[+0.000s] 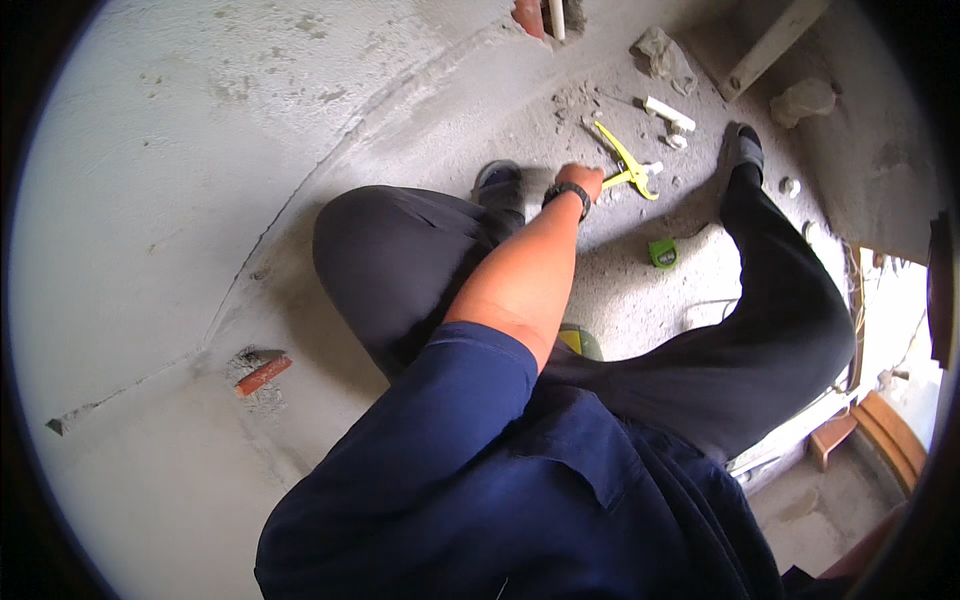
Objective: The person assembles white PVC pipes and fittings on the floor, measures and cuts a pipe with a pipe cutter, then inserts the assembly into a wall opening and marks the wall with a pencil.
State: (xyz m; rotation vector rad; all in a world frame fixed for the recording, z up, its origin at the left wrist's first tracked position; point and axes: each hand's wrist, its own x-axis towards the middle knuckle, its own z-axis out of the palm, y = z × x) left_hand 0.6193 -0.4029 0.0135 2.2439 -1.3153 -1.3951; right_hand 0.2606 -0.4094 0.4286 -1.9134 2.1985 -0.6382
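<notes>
My left hand [581,180], with a dark watch on its wrist, reaches across my bent leg toward the floor. Its fingers are closed around one handle of a yellow pipe cutter [627,160]. The cutter's other handle swings out away from the hand, so its two handles are spread. A short white piece [655,168] shows by the jaws; I cannot tell whether it is between them. Beyond the cutter lies a white plastic pipe piece [668,113] with a small white fitting [676,141] beside it. Only part of my right arm shows at the lower right edge; the hand is out of sight.
A green tape measure [663,253] sits between my legs, with a yellow-green object [580,341] partly hidden by my arm. Rubble [577,100] and a crumpled plastic bag [664,60] lie farther off. A red pipe stub [263,375] sticks out at the left.
</notes>
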